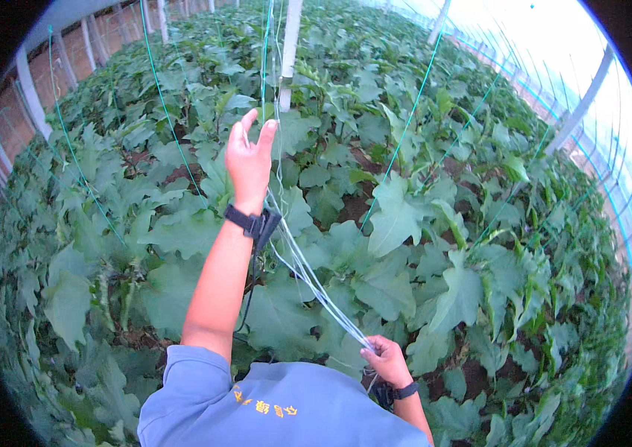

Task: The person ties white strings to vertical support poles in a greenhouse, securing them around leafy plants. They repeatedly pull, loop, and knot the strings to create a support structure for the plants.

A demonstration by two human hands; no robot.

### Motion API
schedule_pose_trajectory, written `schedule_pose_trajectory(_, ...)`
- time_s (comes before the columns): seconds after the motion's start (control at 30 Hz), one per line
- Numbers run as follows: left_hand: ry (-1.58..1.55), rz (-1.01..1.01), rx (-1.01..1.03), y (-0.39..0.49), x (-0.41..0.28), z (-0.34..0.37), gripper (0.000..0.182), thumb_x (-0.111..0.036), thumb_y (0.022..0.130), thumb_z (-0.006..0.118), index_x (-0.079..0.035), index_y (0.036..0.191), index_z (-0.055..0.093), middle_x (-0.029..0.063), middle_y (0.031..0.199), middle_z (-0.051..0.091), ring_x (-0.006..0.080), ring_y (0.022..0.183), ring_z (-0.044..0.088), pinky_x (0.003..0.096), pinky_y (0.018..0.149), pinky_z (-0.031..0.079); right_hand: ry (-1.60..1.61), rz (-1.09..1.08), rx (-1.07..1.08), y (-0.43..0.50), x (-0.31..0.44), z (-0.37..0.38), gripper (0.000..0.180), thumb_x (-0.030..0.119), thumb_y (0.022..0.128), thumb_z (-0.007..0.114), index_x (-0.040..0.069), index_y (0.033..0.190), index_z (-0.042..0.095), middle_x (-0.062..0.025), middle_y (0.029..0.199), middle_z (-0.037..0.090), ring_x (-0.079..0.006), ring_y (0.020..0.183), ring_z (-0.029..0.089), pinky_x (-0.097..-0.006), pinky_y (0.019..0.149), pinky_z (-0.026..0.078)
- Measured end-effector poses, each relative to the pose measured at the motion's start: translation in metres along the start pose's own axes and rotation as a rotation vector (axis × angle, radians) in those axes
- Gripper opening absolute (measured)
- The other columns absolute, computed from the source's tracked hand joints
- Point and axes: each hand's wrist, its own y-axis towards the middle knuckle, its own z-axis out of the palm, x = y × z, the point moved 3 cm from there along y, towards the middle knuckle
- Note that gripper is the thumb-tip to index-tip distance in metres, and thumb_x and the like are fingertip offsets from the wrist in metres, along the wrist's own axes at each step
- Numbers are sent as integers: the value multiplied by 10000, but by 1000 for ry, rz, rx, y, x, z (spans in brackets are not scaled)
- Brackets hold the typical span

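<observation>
My left hand [249, 156] is raised at the upper middle, thumb and fingers apart, beside a vertical green string [265, 67] and thin pale strands. A short pale line shows at its fingers; whether that is a strand is unclear. At the lower right, my right hand [387, 357] closes around a bundle of pale twine [316, 288]. The bundle slants up and left, spreading into separate strands near my left wrist. Loose ends hang below my right fist. Broad-leaved plants that look like eggplants [388, 288] fill the ground under both hands.
Green strings [405, 137] run slanting down into the foliage on both sides. A pale post [290, 50] rises just beyond my left hand. More posts [583, 103] line the right side, and others [31, 92] stand before a brown wall at left. Black straps [243, 219] circle both wrists; a dark cable [249, 296] hangs from the left one.
</observation>
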Motion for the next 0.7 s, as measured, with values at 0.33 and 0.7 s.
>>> schedule_pose_trajectory(0.33,309,116,-8,36,-38,15,332,-325,799,775,-49,796,592,55,774,691,154,606,542,323,599,435,-148,-20,214,37,33,-36,271,101,868,708,13,1118,649,43,791,594,-43,689,494,-218,623,441)
schedule_pose_trajectory(0.7,-212,-113,508,67,-23,0,288,-137,891,679,-48,734,454,30,907,719,34,751,521,237,670,424,-488,-808,41,120,290,0,412,131,891,670,32,1280,577,-132,1170,648,-204,1054,637,-341,898,513)
